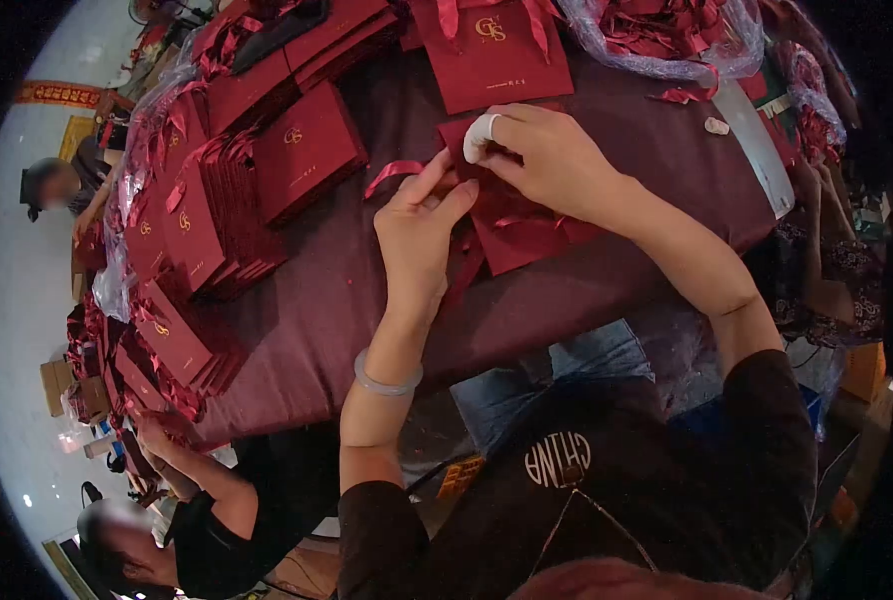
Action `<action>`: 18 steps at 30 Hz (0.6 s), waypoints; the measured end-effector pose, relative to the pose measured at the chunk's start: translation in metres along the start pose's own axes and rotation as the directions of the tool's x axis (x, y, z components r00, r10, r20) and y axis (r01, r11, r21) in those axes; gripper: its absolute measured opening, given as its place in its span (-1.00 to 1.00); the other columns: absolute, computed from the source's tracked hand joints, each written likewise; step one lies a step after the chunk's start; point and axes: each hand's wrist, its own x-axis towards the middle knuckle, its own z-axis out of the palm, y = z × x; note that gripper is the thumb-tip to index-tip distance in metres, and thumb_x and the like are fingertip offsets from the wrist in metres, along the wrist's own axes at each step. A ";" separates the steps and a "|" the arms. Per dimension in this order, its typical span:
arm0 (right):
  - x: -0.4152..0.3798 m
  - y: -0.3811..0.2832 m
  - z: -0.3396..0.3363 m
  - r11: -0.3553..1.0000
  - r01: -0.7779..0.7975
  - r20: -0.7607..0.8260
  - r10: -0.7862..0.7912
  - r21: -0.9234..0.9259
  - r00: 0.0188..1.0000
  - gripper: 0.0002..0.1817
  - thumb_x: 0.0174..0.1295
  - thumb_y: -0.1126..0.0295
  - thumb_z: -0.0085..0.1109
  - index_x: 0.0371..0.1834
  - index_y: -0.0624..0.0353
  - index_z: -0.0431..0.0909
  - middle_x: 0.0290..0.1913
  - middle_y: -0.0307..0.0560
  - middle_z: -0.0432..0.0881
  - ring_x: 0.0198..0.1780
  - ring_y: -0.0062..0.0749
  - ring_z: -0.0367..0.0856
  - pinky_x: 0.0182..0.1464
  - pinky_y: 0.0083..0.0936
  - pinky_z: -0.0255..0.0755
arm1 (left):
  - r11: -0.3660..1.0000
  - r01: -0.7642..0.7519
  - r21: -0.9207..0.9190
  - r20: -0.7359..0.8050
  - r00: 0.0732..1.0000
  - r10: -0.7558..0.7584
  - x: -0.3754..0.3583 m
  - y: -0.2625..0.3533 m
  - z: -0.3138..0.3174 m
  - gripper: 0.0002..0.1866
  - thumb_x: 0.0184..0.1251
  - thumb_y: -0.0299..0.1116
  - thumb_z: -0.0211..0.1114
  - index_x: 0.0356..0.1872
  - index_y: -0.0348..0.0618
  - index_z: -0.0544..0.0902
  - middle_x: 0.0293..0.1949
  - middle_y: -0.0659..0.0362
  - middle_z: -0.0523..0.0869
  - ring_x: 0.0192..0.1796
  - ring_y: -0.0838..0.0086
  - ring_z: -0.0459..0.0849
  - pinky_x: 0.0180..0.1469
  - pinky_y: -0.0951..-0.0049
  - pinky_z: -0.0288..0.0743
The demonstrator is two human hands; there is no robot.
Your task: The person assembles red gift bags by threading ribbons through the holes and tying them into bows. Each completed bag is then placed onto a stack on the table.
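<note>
Black shirt point(617, 520), quantity one, lettered CHINA, is nearest the camera, below the fingers. One red bag point(512, 243) lies on the covered worktop point(307, 350), directly under the fingers of both hands. Left hand point(412, 230): fingers bent at the bag's left edge. Right hand point(557, 160): fingers curled over its upper part, one white wrap point(479, 138) fitted. Whether either hand grips the bag or its ribbon cannot be told. One ribbon end point(392, 173) shows just left of the left fingers. Ahead of the fingers: one gold-marked bag point(507, 75). Left: several bag stacks point(307, 150), overlapping, not countable. Ahead right: one plastic sack point(742, 45) of red ribbons, one pale strip point(757, 150), one small white item point(717, 126).
</note>
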 end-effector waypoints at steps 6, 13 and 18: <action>0.001 -0.007 -0.004 0.996 0.013 0.022 -0.011 -0.093 1.000 -0.82 0.04 0.49 0.12 -0.26 0.11 0.41 -0.38 -0.09 0.55 -0.28 -0.15 0.55 -0.13 -0.37 0.33 | 0.996 -0.027 0.085 0.048 0.999 0.023 -0.003 0.000 0.001 -0.58 0.03 -0.66 0.29 0.01 -0.40 0.52 -0.21 0.19 0.61 -0.19 0.57 0.57 -0.09 0.62 0.45; 0.003 0.010 0.002 1.000 -0.018 0.099 0.017 0.013 0.995 -0.74 0.01 0.50 0.16 -0.20 0.14 0.41 -0.40 -0.14 0.57 -0.32 -0.24 0.56 -0.15 -0.41 0.35 | 0.973 -0.101 0.209 0.030 0.995 0.097 -0.003 -0.006 0.001 -0.60 0.05 -0.60 0.33 -0.01 -0.39 0.54 -0.26 0.23 0.57 -0.21 0.61 0.55 -0.12 0.64 0.45; 0.008 0.018 -0.014 0.880 -0.345 0.336 0.233 0.326 0.913 -0.65 -0.01 0.48 0.19 -0.09 0.16 0.43 -0.37 -0.18 0.59 -0.27 -0.46 0.55 -0.19 -0.52 0.41 | 0.951 -0.120 0.284 0.093 0.991 0.097 -0.001 -0.005 0.000 -0.65 0.15 -0.55 0.26 0.00 -0.39 0.53 -0.26 0.23 0.57 -0.22 0.60 0.56 -0.17 0.64 0.48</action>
